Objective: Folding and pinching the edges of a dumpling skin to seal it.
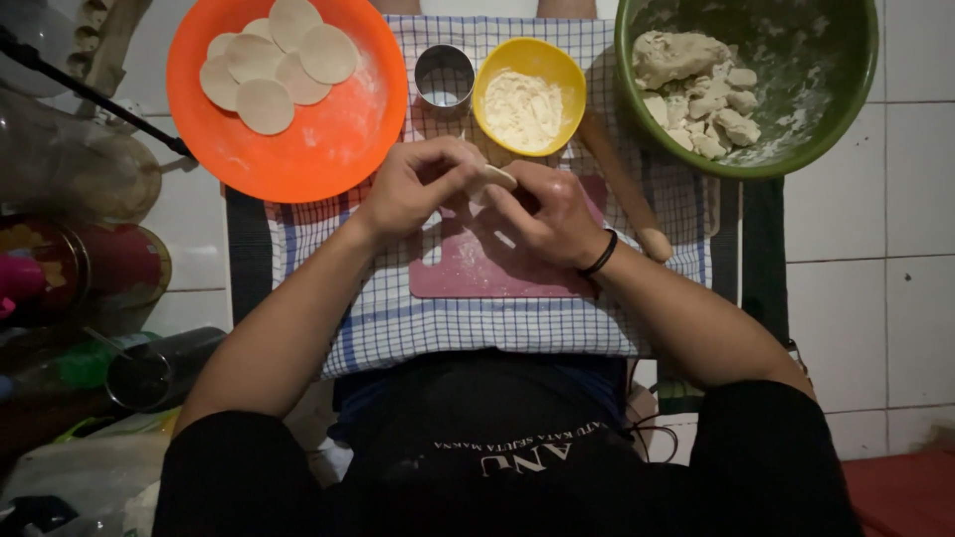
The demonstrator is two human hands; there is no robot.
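**Some rounds finished, much dough still in the bowl**

My left hand (413,187) and my right hand (552,211) were together in the middle of the frame, over the pink board (468,268), and both were pinched on one small piece of dough (497,177) between the fingertips. It looked to me that I was shaping this piece; it was not yet flat.

In the upper left, the orange plate (328,139) already carried about six thin dough rounds (267,104), partly overlapping, so this part of the work was done. In the upper right, the green bowl (796,149) had a big lump and many small pieces of dough (696,89), so I judged that much was left, maybe more than half.

The metal ring cutter (444,76) and the yellow bowl of flour (529,99) stood side by side at the top centre. The wooden rolling pin (632,199) lay unused just right of my right hand, on the checked cloth (398,318).
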